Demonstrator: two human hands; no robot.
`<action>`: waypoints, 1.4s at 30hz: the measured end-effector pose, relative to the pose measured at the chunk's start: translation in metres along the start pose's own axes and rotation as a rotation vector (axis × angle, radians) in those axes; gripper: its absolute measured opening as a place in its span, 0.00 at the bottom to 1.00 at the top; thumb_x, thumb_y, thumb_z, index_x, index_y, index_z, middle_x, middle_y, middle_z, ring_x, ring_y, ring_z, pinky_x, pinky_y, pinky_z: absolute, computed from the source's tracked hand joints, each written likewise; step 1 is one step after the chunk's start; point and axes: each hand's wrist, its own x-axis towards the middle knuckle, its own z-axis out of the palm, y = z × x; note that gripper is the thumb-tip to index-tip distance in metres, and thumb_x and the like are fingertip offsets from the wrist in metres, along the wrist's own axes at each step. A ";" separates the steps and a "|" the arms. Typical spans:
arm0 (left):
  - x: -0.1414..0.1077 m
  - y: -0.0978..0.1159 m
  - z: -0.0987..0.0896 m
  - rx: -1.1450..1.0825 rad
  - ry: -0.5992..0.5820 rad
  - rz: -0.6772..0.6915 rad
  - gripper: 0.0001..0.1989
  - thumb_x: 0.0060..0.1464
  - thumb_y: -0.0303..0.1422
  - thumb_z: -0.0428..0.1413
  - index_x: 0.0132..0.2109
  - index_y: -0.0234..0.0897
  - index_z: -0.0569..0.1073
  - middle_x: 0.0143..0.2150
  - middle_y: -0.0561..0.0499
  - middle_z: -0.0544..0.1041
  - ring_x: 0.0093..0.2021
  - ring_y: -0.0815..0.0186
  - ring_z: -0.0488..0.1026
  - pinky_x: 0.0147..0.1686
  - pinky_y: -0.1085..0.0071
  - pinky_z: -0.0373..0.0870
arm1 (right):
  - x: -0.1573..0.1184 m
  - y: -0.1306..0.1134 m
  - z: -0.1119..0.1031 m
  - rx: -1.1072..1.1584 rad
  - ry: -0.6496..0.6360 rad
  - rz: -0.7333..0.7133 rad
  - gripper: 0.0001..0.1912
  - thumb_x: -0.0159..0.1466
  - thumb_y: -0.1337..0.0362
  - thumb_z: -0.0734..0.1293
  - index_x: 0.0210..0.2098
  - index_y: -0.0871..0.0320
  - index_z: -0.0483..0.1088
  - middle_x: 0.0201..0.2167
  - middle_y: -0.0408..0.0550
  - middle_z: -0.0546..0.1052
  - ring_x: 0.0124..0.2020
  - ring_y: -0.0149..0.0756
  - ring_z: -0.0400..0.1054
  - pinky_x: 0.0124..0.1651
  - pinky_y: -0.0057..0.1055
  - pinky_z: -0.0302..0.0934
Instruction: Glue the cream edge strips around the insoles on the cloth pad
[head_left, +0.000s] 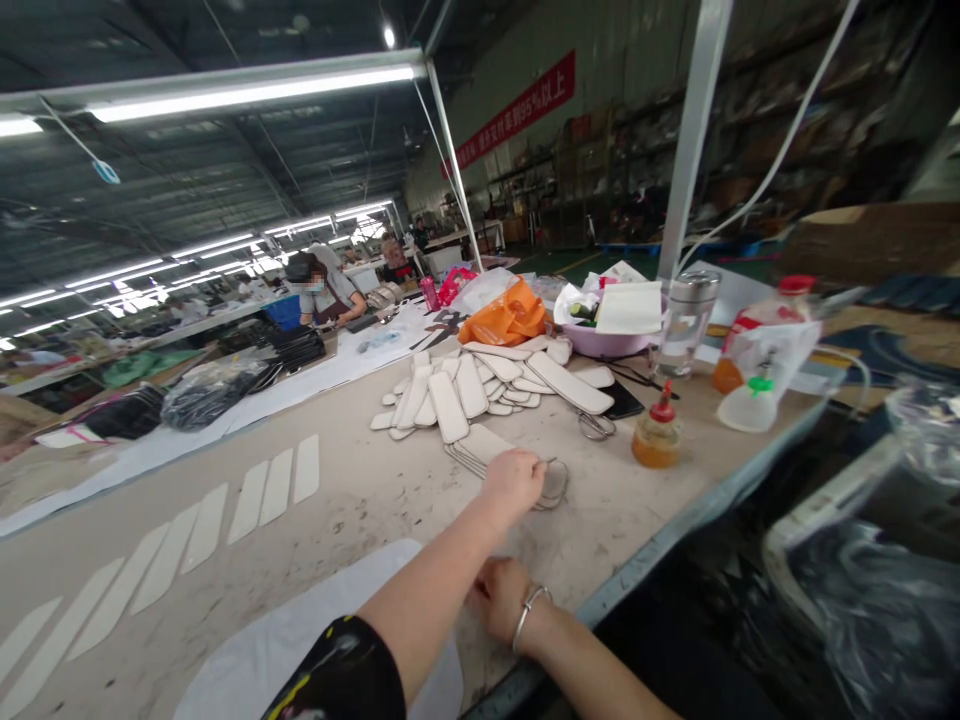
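Note:
My left hand (514,480) reaches across the table with its fingers curled closed. It rests over a small stack of pale rounded strips with dark edges (480,440), whose greyish rounded end (554,484) shows past the fingers. Whether the fingers grip a strip is hidden. Nearer the table's front edge is my right hand (501,598), a bangle on its wrist, the fingers curled in and partly hidden below my left forearm. What it holds, if anything, cannot be made out. Beyond the left hand lies a heap of similar padded strips (448,405).
Scissors (596,426), a glue bottle with a red tip (657,437), a green-capped bottle (750,403) and a water flask (685,325) stand rightward. Flat pale strips (202,528) lie in a row at left. Behind are an orange bag (506,315), a purple basin (604,342) and a co-worker (326,290).

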 end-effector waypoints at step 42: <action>-0.157 -0.321 -0.112 0.304 0.006 -0.803 0.16 0.56 0.36 0.51 0.49 0.33 0.66 0.47 0.45 0.69 0.43 0.63 0.69 0.42 0.60 0.69 | 0.016 0.025 0.011 -0.303 0.137 0.017 0.15 0.62 0.60 0.55 0.43 0.54 0.68 0.38 0.50 0.71 0.37 0.37 0.68 0.40 0.32 0.63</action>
